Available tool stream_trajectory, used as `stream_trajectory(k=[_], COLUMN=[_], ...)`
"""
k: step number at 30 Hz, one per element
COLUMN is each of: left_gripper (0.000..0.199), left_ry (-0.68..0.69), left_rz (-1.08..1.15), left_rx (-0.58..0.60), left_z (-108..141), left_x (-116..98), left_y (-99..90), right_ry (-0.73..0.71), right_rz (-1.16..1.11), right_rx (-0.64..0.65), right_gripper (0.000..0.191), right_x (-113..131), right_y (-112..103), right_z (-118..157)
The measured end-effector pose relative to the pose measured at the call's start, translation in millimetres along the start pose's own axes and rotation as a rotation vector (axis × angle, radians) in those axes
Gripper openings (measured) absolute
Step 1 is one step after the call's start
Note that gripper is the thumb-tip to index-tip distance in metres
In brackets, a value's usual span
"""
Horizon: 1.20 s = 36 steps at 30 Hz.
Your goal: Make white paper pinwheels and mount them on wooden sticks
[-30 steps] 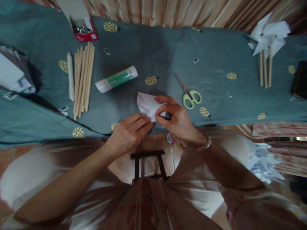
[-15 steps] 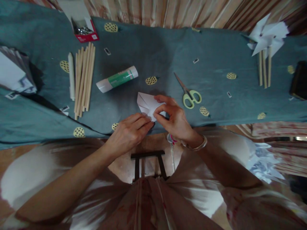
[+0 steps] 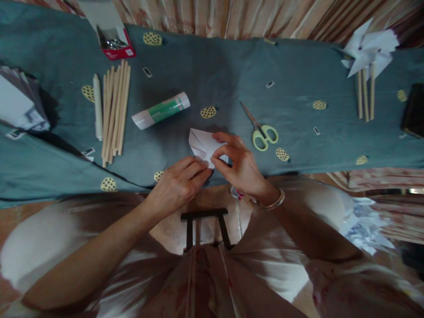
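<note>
Your left hand [image 3: 180,179] grips the seemingly unfinished paper [image 3: 202,140]; your right hand [image 3: 241,165] pinches it; pinwheels [image 3: 383,42] look finished, far right; bare sticks [image 3: 115,112] lie left.

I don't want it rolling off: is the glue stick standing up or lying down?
Lying down. The glue stick shows its long side, stretched slantwise along the cloth.

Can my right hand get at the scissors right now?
Probably yes: the scissors lie on the cloth near your right hand, with nothing visible blocking the way, though that hand seems busy pinching the folded paper.
</note>
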<state>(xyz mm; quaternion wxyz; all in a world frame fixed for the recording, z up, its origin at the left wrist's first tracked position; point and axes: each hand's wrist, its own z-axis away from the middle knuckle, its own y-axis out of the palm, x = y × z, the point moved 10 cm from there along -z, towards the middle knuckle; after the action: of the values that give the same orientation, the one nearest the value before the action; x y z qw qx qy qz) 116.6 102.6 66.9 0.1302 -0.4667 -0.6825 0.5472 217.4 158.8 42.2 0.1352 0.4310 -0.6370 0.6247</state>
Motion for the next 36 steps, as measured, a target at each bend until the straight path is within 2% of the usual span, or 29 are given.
stream_trajectory(k=[17, 24, 36], left_gripper=[0.017, 0.015, 0.016], left_ry=[-0.006, 0.02, 0.012], left_rz=[-0.032, -0.017, -0.034], left_rx=[0.014, -0.031, -0.015], left_z=[-2.2, -3.1, -1.5], left_x=[-1.0, -3.3, -2.5], left_y=[-0.5, -3.2, -1.7], right_ry=[-0.017, -0.012, -0.045], right_rz=[0.024, 0.023, 0.003], right_rx=[-0.017, -0.016, -0.024], right_gripper=[0.007, 0.012, 0.005], right_x=[1.0, 1.9, 0.9], right_y=[0.1, -0.5, 0.1], right_z=[-0.8, -1.2, -0.2])
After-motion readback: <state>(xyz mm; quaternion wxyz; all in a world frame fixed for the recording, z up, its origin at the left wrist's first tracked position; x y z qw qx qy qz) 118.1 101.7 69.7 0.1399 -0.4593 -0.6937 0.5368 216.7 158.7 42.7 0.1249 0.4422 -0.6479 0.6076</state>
